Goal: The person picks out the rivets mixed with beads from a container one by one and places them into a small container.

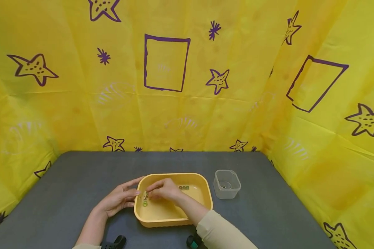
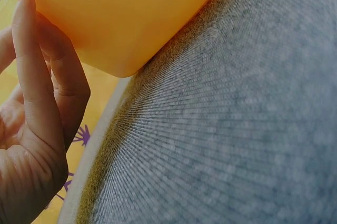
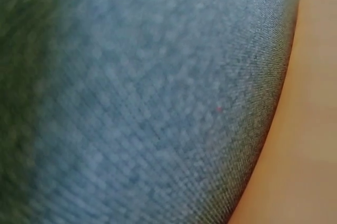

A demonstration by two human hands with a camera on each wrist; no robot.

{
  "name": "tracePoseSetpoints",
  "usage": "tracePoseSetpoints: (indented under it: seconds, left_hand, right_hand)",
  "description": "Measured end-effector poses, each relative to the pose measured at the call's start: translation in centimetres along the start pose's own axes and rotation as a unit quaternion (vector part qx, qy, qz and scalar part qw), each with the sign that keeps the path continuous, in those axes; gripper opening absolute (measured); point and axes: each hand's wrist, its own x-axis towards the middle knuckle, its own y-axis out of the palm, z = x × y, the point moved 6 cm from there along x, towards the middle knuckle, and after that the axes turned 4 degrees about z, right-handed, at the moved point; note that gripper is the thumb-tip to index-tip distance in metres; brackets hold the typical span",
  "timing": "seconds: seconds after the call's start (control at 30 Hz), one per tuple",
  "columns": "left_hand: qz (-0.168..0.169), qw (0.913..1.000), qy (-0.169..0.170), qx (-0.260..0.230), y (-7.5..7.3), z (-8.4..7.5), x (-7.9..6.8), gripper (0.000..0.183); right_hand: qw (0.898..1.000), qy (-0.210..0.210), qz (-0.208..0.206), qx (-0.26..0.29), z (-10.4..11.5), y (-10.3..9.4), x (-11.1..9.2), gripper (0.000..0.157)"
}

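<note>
A yellow tub (image 1: 171, 214) stands on the dark table. My left hand (image 1: 119, 199) holds its left side, thumb at the rim and bent fingers against the outer wall; the left wrist view shows these fingers (image 2: 29, 71) close up. Inside the tub, my right hand (image 1: 166, 190) reaches to the left end, its thumb and fingertips pinched over a small glass marble that they largely hide. Just beneath the fingertips lie a few greenish marbles (image 1: 145, 203) in a short line. Another row of marbles (image 1: 184, 187) sits by the back wall.
Right of the tub is a clear plastic container (image 1: 226, 190) with a few small dark items at its bottom. Dark strap-like things (image 1: 116, 242) lie at the front edge. Yellow patterned cloth (image 1: 180, 114) hangs behind and beside the grey table (image 1: 90, 173).
</note>
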Motion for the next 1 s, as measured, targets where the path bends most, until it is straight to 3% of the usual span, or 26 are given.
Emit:
tracePoseSetpoints:
  seconds: [0.63, 0.9, 1.0]
  left_hand:
    - [-0.002, 1.0, 0.0, -0.007, -0.1, 0.1, 0.1, 0.073]
    - [-0.007, 1.0, -0.002, -0.001, -0.1, 0.3, 0.1, 0.074]
    - [-0.01, 0.9999, -0.003, 0.003, -0.1, 0.2, 0.1, 0.075]
  right_hand:
    - [0.999, -0.002, 0.047, 0.02, -0.7, 0.9, 0.3, 0.019]
    - [1.0, -0.015, -0.014, -0.004, -0.5, -0.2, 0.1, 0.014]
    - [1.0, -0.015, -0.01, -0.02, -0.5, -0.3, 0.1, 0.014]
